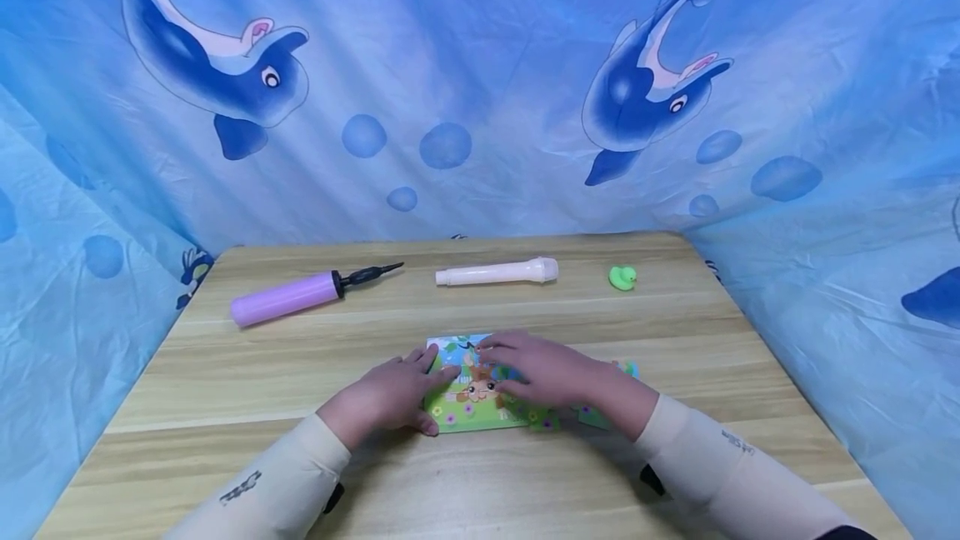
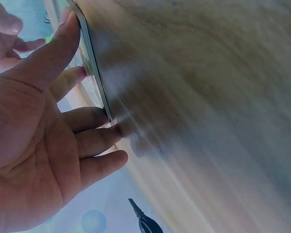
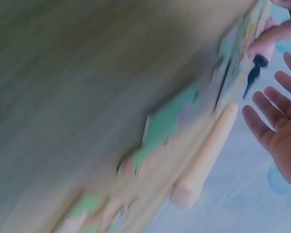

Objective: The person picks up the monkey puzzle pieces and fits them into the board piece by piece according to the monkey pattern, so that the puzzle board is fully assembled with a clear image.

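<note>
A jigsaw puzzle point(image 1: 480, 415) with a cartoon animal on green grass lies flat on the table before me. At its left edge is my left hand point(image 1: 390, 394), fingers spread and the thumb by the lower corner. In the left wrist view, fingertips point(image 2: 99, 116) of that hand touch the puzzle's thin edge. My right hand point(image 1: 543, 369) is over the puzzle's right part with loosely extended fingers, hiding some of the picture. The blurred right wrist view shows this hand point(image 3: 281, 126) holding nothing. A separate puzzle piece point(image 3: 169, 119) lies on the table, and another piece point(image 3: 97, 213) is nearby.
Along the back of the wooden table point(image 1: 247, 390) lie a purple hand pump point(image 1: 288, 298) with a black nozzle, a pale pink toy microphone point(image 1: 495, 273) and a small green rubber duck point(image 1: 622, 277). A blue dolphin-print curtain point(image 1: 480, 90) stands behind.
</note>
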Demonstrator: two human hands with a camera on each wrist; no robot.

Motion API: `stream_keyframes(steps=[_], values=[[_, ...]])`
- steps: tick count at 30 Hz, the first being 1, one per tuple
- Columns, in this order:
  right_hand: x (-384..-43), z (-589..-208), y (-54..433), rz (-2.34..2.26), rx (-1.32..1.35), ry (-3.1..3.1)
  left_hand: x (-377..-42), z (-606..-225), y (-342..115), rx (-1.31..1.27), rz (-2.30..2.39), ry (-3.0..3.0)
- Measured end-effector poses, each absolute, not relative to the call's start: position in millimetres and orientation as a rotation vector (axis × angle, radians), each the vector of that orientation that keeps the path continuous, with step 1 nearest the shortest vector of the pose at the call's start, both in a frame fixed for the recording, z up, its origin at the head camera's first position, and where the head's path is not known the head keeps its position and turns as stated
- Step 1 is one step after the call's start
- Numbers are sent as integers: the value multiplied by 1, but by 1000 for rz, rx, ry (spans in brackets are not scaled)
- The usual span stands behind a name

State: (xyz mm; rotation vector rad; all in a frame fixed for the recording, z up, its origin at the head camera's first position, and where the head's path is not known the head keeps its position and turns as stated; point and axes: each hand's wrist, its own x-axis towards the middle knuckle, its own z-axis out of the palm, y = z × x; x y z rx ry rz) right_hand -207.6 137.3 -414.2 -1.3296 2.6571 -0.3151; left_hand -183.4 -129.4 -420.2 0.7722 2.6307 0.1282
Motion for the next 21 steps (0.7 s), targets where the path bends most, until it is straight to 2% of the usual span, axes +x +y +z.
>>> stream_keyframes(steps=[10, 21], values=[[-212, -397, 202, -391, -1015, 2817, -184, -416, -126, 748, 155, 2621], [-207, -407, 262, -204, -652, 2773, -182, -420, -125, 743, 150, 2623]])
